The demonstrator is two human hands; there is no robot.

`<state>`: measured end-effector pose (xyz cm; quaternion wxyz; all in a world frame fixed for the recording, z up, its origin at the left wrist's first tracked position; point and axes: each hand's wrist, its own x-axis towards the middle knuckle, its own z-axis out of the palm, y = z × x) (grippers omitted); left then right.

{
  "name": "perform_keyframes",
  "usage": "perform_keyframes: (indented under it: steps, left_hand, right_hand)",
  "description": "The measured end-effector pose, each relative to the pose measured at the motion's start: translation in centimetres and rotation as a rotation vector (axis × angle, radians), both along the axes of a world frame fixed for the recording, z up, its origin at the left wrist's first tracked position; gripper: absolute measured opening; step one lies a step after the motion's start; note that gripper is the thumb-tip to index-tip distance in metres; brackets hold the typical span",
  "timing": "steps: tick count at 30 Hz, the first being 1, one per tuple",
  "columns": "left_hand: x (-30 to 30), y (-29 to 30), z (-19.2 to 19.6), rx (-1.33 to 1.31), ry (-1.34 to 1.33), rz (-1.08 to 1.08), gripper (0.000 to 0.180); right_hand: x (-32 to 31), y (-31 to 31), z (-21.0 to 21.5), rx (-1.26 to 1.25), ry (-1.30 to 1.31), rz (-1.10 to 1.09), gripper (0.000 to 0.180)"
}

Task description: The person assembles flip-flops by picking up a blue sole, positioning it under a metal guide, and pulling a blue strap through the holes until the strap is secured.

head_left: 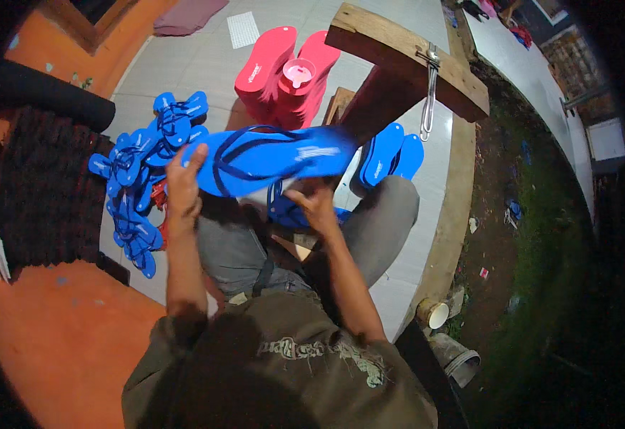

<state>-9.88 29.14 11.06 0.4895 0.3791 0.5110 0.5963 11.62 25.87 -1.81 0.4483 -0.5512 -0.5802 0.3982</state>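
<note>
A blue flip-flop (255,168) with dark straps is held up sideways over my lap, its right end blurred. My left hand (186,182) grips its left end, thumb on the upper face. My right hand (316,207) is at its lower edge near the right end; its fingers are partly hidden by the flip-flop. Below it, between my knees, lies another blue flip-flop (299,217) with a dark strap, partly covered by the right hand.
Strapped blue flip-flops (132,159) lie heaped at left, beside stacked black straps (41,186). Ahead, a pink bowl (299,74) rests among stacked pink soles (266,61). A wooden beam (405,61) with a metal tool (430,93) stands near blue soles (382,154).
</note>
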Motion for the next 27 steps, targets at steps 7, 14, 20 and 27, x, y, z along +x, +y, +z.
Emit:
perform_keyframes:
  steps: [7, 14, 20, 27]
  left_hand:
    - [-0.6, 1.7, 2.9, 0.015, 1.185, -0.263, 0.031]
    - [-2.9, 3.3, -0.2, 0.128, 0.479, -0.090, 0.026]
    - [1.1, 3.5, -1.9, 0.114, 0.307, -0.462, 0.030]
    - [7.6, 2.7, -5.1, -0.029, 0.446, -1.043, 0.035]
  right_hand:
    - [-4.5, 1.6, -13.6, 0.178, -0.878, 0.076, 0.024]
    - [7.8, -3.5, 7.8, -0.036, -0.022, -0.450, 0.037]
    - [10.6, -10.1, 8.3, -0.219, 0.407, -0.334, 0.036]
    - [10.4, -11.7, 5.2, -0.281, 0.343, -0.260, 0.033]
